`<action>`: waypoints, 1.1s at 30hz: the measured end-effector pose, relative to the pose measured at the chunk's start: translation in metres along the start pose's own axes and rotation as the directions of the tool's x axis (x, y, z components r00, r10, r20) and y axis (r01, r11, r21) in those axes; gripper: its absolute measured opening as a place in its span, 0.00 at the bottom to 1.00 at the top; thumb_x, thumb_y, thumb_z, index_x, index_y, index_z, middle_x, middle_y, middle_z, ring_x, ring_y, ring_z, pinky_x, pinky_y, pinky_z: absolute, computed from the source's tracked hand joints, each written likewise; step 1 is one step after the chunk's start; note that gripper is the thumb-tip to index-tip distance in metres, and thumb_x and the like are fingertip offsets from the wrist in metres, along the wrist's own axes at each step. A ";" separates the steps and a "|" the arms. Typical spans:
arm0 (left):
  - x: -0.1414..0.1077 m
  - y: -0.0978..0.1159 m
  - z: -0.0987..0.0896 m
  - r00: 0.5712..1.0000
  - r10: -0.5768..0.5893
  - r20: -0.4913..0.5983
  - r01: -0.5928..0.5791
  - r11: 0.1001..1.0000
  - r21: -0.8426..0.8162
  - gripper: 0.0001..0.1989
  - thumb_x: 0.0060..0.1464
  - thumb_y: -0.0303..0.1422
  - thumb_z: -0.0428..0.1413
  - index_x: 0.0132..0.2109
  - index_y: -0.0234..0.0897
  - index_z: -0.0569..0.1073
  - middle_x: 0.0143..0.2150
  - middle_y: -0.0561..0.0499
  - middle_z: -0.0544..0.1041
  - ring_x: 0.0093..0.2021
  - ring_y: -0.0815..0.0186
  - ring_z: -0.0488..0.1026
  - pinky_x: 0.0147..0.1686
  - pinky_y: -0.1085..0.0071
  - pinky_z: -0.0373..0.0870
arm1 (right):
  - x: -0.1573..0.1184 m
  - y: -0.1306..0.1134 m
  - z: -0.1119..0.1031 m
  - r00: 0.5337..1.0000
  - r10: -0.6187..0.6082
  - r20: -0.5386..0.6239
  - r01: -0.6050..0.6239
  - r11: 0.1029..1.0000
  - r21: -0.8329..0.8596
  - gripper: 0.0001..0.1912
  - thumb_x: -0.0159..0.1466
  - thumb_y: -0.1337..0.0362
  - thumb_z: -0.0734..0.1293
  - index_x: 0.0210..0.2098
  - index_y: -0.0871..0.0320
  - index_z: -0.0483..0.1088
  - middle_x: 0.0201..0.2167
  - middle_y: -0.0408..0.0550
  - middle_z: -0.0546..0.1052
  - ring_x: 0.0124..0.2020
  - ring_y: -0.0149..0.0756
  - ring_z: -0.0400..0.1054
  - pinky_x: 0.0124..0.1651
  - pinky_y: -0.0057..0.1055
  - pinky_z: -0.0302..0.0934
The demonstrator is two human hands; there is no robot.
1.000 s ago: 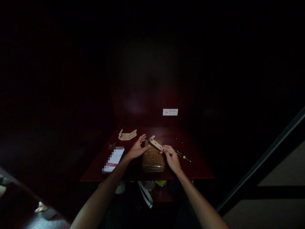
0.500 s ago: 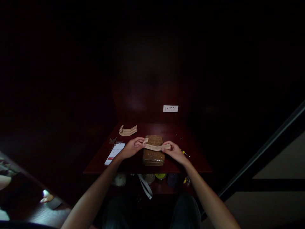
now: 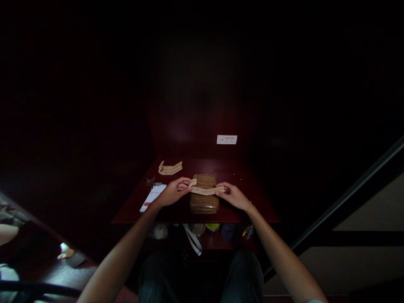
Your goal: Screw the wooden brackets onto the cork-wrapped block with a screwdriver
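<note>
A pale wooden bracket (image 3: 205,191) with a hooked left end lies across a brown block wrapped in clear film (image 3: 204,203). My left hand (image 3: 173,191) has its thumb and fingers closed on the hooked end. At the other end, my right hand (image 3: 233,195) pinches the bracket between thumb and fingers. More wooden brackets of the same shape (image 3: 170,169) lie together at the back left of the dark red table (image 3: 179,216). Several small screws (image 3: 150,180) are at the left, just behind a white phone (image 3: 153,198).
A white socket panel (image 3: 227,139) is on the back wall. Below the tabletop, a shelf holds a grey strap (image 3: 193,240), a yellow-green round item (image 3: 212,227) and other items. Part of another person's arm (image 3: 8,233) shows at far left.
The whole view has shifted slightly, so the table appears a little higher. Both hands keep hold of the bracket, which now looks a bit flatter. My right forearm now covers the yellow-and-black tool.
</note>
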State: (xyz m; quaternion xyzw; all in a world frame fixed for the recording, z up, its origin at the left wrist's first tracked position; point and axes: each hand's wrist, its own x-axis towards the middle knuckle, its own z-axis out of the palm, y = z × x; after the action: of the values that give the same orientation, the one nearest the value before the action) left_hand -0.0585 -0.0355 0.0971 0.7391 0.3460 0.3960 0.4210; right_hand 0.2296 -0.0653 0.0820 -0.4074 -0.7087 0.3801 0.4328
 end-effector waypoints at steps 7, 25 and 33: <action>0.003 0.004 -0.004 1.000 0.002 0.006 -0.002 0.999 0.039 0.21 0.51 0.39 0.58 0.50 0.34 0.69 0.43 0.47 0.76 0.40 0.66 0.74 0.46 0.63 0.72 | 0.000 -0.009 -0.007 0.997 -0.025 0.072 0.026 1.000 -0.017 0.18 0.57 0.56 0.68 0.43 0.59 0.73 0.37 0.48 0.78 0.39 0.38 0.71 0.43 0.35 0.64; -0.003 0.001 0.002 0.998 0.010 0.056 -0.010 1.000 -0.016 0.17 0.52 0.36 0.57 0.47 0.36 0.66 0.42 0.49 0.75 0.42 0.67 0.74 0.46 0.67 0.71 | -0.008 -0.008 -0.007 1.000 -0.013 -0.021 0.013 1.000 0.001 0.19 0.56 0.58 0.68 0.46 0.56 0.72 0.41 0.48 0.77 0.40 0.39 0.71 0.45 0.37 0.64; 0.000 -0.004 0.022 0.992 -0.033 0.125 0.059 0.977 -0.206 0.16 0.52 0.36 0.58 0.46 0.37 0.63 0.48 0.43 0.75 0.48 0.63 0.73 0.50 0.63 0.69 | -0.004 -0.011 0.001 0.995 -0.040 -0.094 0.046 0.997 0.064 0.21 0.56 0.58 0.69 0.48 0.55 0.70 0.40 0.47 0.76 0.36 0.37 0.70 0.41 0.34 0.65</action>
State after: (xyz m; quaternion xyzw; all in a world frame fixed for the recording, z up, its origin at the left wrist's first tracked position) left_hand -0.0398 -0.0417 0.0863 0.7052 0.2933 0.3749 0.5255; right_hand 0.2274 -0.0731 0.0907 -0.3948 -0.6834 0.3745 0.4866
